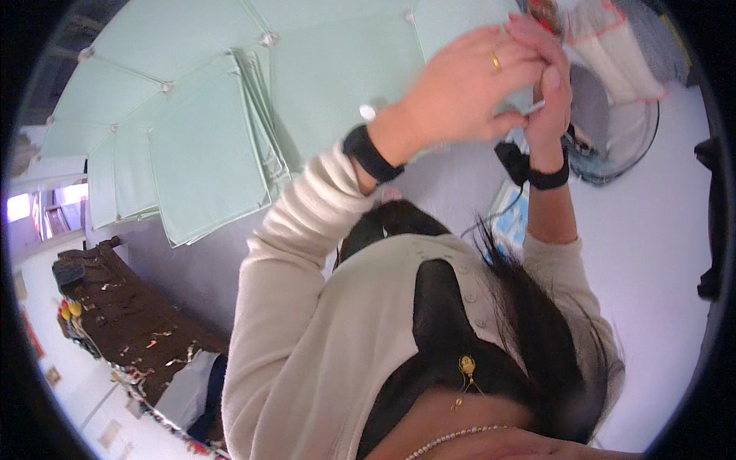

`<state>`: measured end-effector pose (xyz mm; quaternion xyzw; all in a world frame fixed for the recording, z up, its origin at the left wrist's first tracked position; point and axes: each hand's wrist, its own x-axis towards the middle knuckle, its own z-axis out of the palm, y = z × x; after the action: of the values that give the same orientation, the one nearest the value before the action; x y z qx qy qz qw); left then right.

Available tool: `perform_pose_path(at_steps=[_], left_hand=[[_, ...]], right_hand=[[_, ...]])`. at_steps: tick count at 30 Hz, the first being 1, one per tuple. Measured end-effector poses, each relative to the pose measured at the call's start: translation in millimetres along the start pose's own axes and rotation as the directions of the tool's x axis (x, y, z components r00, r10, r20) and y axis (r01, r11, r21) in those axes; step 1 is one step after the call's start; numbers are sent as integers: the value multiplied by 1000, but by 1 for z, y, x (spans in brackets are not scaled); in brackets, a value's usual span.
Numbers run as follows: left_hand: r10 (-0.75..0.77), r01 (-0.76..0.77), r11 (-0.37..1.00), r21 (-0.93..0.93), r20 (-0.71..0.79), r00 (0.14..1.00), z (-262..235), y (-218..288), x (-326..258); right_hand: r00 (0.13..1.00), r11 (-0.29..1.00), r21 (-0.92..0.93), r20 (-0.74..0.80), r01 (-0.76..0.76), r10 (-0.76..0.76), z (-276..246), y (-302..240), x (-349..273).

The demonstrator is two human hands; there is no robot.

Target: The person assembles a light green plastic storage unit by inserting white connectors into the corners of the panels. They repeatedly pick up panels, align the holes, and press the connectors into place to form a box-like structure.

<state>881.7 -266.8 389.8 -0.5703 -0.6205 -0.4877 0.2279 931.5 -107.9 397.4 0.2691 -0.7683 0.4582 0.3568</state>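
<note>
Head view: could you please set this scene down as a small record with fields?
Left hand: raised, fingers bent, gold ring on
Right hand: raised, overlapping the left in this view
Held item: cannot be made out
Wrists: black wristbands, one each
Left of hands: pale green panels
Right of hands: whitish bag, pinkish edging

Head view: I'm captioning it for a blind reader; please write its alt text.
A left hand wearing a gold ring meets a right hand near pale green panels. Black wristbands show on both; whether they hold anything is unclear.
</note>
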Motion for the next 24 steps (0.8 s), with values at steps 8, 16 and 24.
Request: perform_pose_path(at_steps=[8, 16, 24], left_hand=[[-185, 178, 981, 83, 93, 978, -22, 43, -16], [-765, 966, 243, 93, -594, 249, -157, 87, -281], [-718, 222, 124, -967, -242, -652, -257, 120, -447]], right_hand=[[985, 946, -275, -59, -171, 161, -27, -31, 2], [960, 828, -504, -11, -247, 280, 58, -87, -47], [867, 857, -177, 37, -483, 496, 216, -83, -90]])
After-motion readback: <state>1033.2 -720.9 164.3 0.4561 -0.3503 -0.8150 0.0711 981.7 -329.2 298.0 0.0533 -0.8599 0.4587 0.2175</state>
